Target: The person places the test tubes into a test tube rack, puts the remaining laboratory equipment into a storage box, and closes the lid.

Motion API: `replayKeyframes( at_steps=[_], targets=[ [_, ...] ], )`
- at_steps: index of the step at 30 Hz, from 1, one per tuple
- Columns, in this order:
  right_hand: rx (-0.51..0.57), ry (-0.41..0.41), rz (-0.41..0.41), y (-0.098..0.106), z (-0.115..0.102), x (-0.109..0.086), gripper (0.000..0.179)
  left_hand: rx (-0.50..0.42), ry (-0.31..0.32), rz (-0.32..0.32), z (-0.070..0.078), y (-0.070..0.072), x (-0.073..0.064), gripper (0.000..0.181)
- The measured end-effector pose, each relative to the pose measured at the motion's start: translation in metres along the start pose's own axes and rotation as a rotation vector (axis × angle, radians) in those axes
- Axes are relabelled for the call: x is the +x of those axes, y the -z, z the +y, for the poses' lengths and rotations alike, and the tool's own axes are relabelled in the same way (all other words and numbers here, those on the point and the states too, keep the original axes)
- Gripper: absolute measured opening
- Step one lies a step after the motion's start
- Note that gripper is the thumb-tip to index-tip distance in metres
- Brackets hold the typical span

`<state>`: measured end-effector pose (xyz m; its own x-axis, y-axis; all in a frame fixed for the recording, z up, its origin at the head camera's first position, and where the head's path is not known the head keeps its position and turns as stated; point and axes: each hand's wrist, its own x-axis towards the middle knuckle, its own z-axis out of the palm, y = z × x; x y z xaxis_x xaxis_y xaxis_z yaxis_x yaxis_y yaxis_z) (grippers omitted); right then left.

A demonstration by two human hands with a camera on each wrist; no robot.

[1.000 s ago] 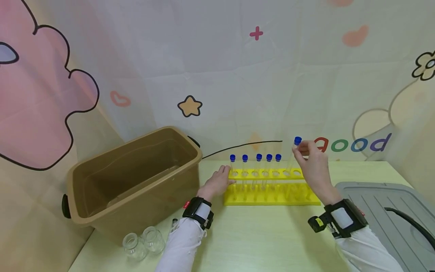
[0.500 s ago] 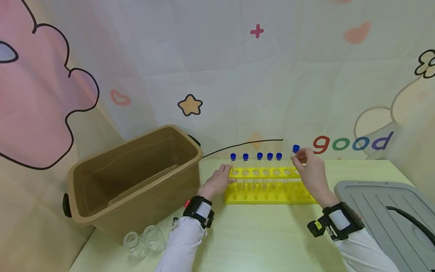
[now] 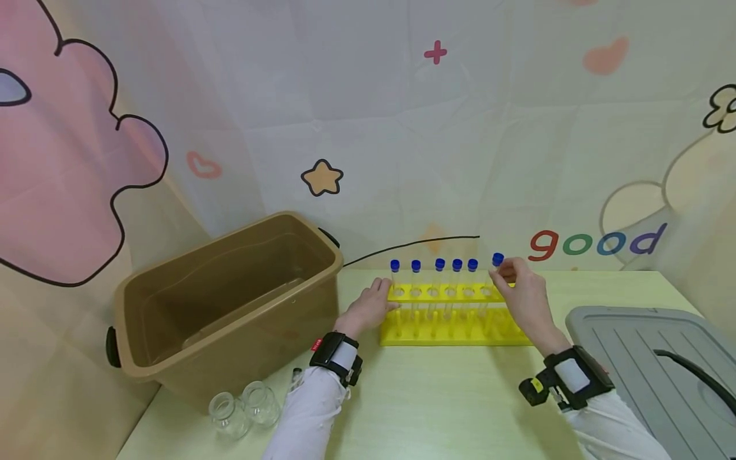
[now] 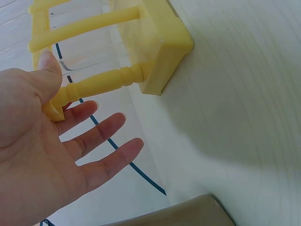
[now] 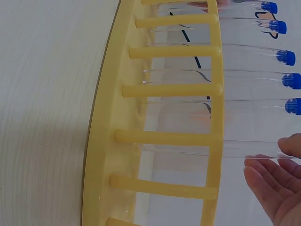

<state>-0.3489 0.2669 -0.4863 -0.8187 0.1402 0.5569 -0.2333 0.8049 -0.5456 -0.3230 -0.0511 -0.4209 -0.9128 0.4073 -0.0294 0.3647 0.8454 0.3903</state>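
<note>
A yellow test tube rack (image 3: 454, 338) stands on the table, with several blue-capped clear test tubes (image 3: 439, 264) upright in its holes. My left hand (image 3: 366, 308) holds the rack's left end; in the left wrist view the thumb (image 4: 49, 66) lies on the near side of the end bar, while the other fingers spread behind it. Near the rack's right end, my right hand (image 3: 527, 299) pinches one more test tube (image 3: 498, 260) just below its cap. The right wrist view shows this tube (image 5: 244, 149) passing through the top bar and down towards the base.
Left of the rack sits a large brown bin (image 3: 247, 338). Two glass jars (image 3: 229, 414) stand before it, and a small dark-topped object (image 3: 296, 375) is partly hidden by my left sleeve. At the right lies a grey lid (image 3: 627, 358) with a black handle.
My right hand has come down and slightly left, lowering the test tube into the rack. My left hand stays on the rack's end.
</note>
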Motion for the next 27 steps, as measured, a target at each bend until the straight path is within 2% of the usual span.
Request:
replayKeyframes(
  at_steps=[2, 3, 9, 10, 11, 15, 18, 22, 25, 27],
  targets=[
    [-0.043, -0.003, 0.014, -0.004, 0.005, 0.0, 0.031, -0.011, -0.002, 0.002, 0.0, 0.0, 0.0, 0.05],
    [0.004, -0.007, -0.01, 0.003, -0.005, -0.003, 0.029, -0.006, -0.008, 0.008, 0.001, 0.0, 0.0, 0.049],
    [0.042, -0.016, -0.024, 0.007, -0.013, -0.007, 0.028, -0.006, -0.011, 0.009, 0.002, 0.001, -0.002, 0.049],
    [0.002, -0.016, -0.004, 0.0, -0.005, -0.005, 0.031, -0.011, -0.005, 0.003, 0.001, 0.001, -0.001, 0.05],
    [0.009, -0.015, -0.004, 0.0, -0.006, -0.006, 0.03, -0.007, -0.004, 0.003, 0.001, 0.001, -0.001, 0.05],
    [0.018, -0.028, -0.056, 0.004, -0.009, -0.005, 0.031, 0.008, -0.005, 0.001, 0.0, 0.0, 0.001, 0.05],
    [0.015, -0.067, -0.147, 0.022, -0.032, -0.005, 0.031, 0.014, -0.009, 0.002, 0.001, 0.0, 0.001, 0.05],
    [-0.009, -0.116, -0.283, 0.062, -0.088, -0.009, 0.034, 0.02, -0.014, 0.004, 0.002, 0.001, 0.0, 0.05],
    [-0.054, -0.113, -0.397, 0.086, -0.115, -0.01, 0.041, 0.021, -0.016, 0.006, 0.002, 0.001, -0.001, 0.05],
    [-0.098, -0.1, -0.476, 0.097, -0.123, -0.008, 0.046, 0.016, -0.016, 0.007, 0.002, 0.001, -0.001, 0.05]
  ],
)
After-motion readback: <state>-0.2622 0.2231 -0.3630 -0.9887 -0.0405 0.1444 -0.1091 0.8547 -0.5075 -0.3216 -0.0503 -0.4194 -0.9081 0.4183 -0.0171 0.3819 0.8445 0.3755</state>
